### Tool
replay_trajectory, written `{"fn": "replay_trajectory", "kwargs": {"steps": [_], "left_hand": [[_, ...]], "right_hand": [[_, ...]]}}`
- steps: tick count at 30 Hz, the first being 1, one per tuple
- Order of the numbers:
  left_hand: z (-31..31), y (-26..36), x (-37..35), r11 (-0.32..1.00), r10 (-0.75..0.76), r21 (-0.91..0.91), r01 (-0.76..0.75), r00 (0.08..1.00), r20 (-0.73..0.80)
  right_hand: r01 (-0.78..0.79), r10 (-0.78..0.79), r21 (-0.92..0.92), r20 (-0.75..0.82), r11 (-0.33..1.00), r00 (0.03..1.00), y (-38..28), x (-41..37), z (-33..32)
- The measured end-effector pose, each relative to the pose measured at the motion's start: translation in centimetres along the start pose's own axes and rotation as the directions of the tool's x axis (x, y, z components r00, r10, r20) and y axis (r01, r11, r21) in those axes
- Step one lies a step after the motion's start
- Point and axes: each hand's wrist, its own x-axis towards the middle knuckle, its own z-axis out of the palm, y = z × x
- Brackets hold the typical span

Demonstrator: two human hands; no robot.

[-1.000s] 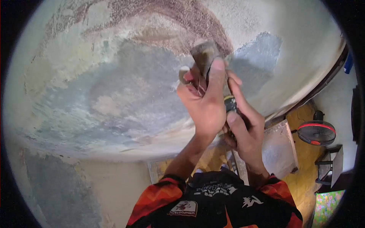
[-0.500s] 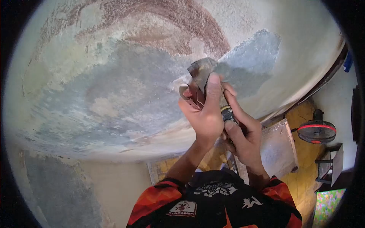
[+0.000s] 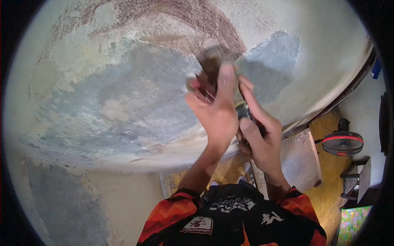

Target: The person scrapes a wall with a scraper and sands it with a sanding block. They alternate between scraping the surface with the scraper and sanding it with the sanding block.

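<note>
My right hand (image 3: 262, 137) is wrapped around the dark handle of a scraper (image 3: 242, 108) with a yellow band near its top. The flat, stained blade (image 3: 210, 61) points up and to the left, close to the wall. My left hand (image 3: 217, 117) is closed, holding a folded, reddish piece of sandpaper (image 3: 201, 85) against the blade, its thumb lying along the metal. Motion blurs the left fingers, the paper and the blade's tip.
The wall (image 3: 135, 90) carries grey-blue patches and a rough reddish-brown arc. A standing fan (image 3: 342, 143) is on the right, above a small dark-framed rack (image 3: 355, 180). A worn board (image 3: 299, 160) leans over the yellow floor (image 3: 324, 123).
My left hand and the sandpaper have shifted up and slightly left along the blade. The scraper has tilted a little the same way; my right hand keeps its grip.
</note>
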Motion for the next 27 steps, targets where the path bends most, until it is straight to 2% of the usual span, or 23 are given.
{"fn": "replay_trajectory", "kwargs": {"steps": [1, 3, 5, 8, 9, 12, 13, 14, 16, 19, 22, 24, 26, 27], "left_hand": [[0.2, 0.3, 0.4, 0.998, 0.032, -0.058, -0.031, 0.999, 0.013], [-0.6, -1.2, -1.1, 0.999, -0.001, -0.043, 0.0, 1.0, -0.018], [0.2, -1.2, -1.2, 0.995, 0.0, -0.096, -0.008, 0.996, -0.087], [0.3, 1.3, 0.8, 0.999, 0.038, -0.036, -0.037, 0.999, 0.023], [0.4, 1.6, 0.6, 0.995, 0.064, -0.074, -0.06, 0.996, 0.055], [-0.2, -0.7, -1.2, 0.996, -0.063, -0.072, 0.059, 0.997, -0.048], [1.1, -0.9, -0.8, 0.993, 0.067, -0.076, -0.087, 0.969, -0.238], [-0.5, -0.2, -0.1, 0.998, 0.062, 0.021, -0.064, 0.994, 0.088], [0.0, 0.3, -0.3, 0.998, -0.036, -0.06, 0.037, 0.999, 0.025], [0.3, -0.3, -0.5, 0.987, -0.03, -0.16, 0.027, 0.999, -0.013], [1.3, 2.2, 0.9, 0.99, 0.127, -0.057, -0.127, 0.992, -0.012], [0.3, 0.8, 0.3, 0.987, 0.155, 0.029, -0.155, 0.988, 0.02], [0.4, -0.8, -0.9, 0.992, 0.045, -0.119, -0.052, 0.997, -0.062], [0.1, -0.3, -0.5, 0.993, -0.005, -0.118, 0.008, 1.0, 0.025]], "right_hand": [[0.004, -0.004, 0.002, 0.01, 1.0, 1.0, -0.4, 0.1, 0.1], [0.007, -0.007, 0.009, 0.006, 1.0, 1.0, -0.4, 0.4, 0.4], [-0.008, 0.009, 0.025, -0.007, 1.0, 1.0, 0.2, -0.1, 0.4], [0.014, -0.017, 0.084, 0.039, 0.996, 0.999, -1.8, 1.0, 0.6], [-0.009, 0.005, 0.103, 0.043, 0.995, 0.999, -1.9, 0.7, 0.6], [-0.049, 0.049, 0.02, 0.004, 0.999, 0.999, -0.2, -0.5, 0.5], [-0.043, 0.043, 0.001, -0.009, 0.999, 0.999, -0.1, -0.7, 0.5], [-0.037, 0.036, -0.018, -0.022, 0.999, 0.999, 0.1, -0.9, 0.4], [-0.115, 0.11, 0.076, 0.057, 0.99, 0.992, -2.1, -0.2, 0.4], [-0.08, 0.077, 0.064, 0.052, 0.995, 0.996, -1.3, -0.2, 0.2], [-0.038, 0.032, 0.13, 0.048, 0.991, 0.998, -2.7, 0.7, 0.9], [-0.048, 0.047, 0.074, 0.012, 0.996, 0.999, -2.2, 0.2, 0.9], [-0.057, 0.057, 0.049, 0.006, 0.997, 0.998, -1.0, -0.4, 0.4], [-0.053, 0.053, 0.04, 0.001, 0.998, 0.999, -1.1, -0.4, 0.4]]}}
